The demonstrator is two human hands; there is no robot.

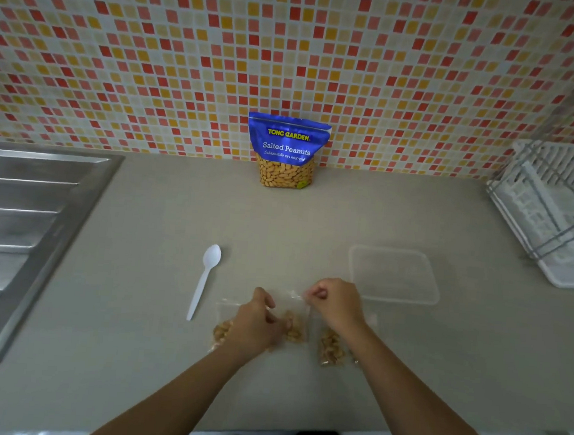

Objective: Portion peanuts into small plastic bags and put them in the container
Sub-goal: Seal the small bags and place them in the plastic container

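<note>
Small bag (pixel 295 326) top edge pinched by left hand (pixel 258 319) and right hand (pixel 335 307); container (pixel 394 275) just beyond; spoon (pixel 205 279) left.

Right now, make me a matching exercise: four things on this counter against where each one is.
Things:
1 spoon
2 pouch
3 container
4 middle bag

Places:
A pinched at its top by the left hand and right hand
B upright against the wall
C lying flat, left of both hands
D right of both hands, a little farther back

Pairs: 1-C; 2-B; 3-D; 4-A
</note>
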